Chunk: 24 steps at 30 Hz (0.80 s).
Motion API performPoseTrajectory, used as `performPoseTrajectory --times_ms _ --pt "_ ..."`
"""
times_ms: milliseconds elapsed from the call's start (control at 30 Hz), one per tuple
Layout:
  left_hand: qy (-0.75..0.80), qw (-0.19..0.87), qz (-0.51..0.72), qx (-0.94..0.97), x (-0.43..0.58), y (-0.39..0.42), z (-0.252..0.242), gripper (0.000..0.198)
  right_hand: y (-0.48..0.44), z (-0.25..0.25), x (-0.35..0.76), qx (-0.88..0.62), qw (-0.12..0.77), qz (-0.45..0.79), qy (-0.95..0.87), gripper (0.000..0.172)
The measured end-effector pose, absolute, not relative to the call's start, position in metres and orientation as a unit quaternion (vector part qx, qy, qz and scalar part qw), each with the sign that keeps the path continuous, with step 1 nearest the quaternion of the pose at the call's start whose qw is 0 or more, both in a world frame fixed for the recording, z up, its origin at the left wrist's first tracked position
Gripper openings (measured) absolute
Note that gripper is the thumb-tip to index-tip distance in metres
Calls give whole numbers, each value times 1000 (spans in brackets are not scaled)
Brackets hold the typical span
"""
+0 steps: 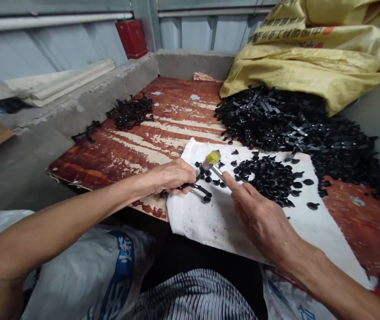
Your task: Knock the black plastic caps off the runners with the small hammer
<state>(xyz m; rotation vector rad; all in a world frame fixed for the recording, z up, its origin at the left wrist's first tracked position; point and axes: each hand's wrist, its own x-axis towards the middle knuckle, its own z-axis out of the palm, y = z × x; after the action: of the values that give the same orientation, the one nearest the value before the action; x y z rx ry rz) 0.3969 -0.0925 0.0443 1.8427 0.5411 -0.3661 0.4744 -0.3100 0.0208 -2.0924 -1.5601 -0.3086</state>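
Note:
My left hand (176, 174) is closed around a black jointed part (200, 189) that has round knobs at its ends. It is held at the left side of a white cloth (196, 226). In my right hand (256, 209) is a small hammer (217, 171) with a metal handle and a yellow-green face. The hammer's head is right by the black part, close to my left fingers; whether they touch, I cannot tell. Loose black round pieces with short stems (266, 178) lie in a heap on the cloth, several scattered near the hammer.
Behind the cloth, a large pile of black jointed parts (276, 120) spills from a yellow woven sack (303, 66). A smaller cluster of black parts (131, 111) lies at the worn red tabletop's (163, 129) left. A red tin (131, 39) stands on the ledge in the corner.

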Motion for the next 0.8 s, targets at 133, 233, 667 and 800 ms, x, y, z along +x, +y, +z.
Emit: performPoseTrajectory --times_ms 133,233,667,800 --pt "222 569 -152 777 395 -92 41 26 -308 21 475 -768 318 -142 -538 57" --pt "222 564 -150 781 394 -91 37 25 -309 21 475 -779 264 -158 -546 57" --pt "241 569 -129 775 394 -81 48 15 -318 30 471 -783 408 -35 -468 43" --pt "343 481 58 804 412 -16 85 8 -342 33 477 -741 643 85 -175 46"
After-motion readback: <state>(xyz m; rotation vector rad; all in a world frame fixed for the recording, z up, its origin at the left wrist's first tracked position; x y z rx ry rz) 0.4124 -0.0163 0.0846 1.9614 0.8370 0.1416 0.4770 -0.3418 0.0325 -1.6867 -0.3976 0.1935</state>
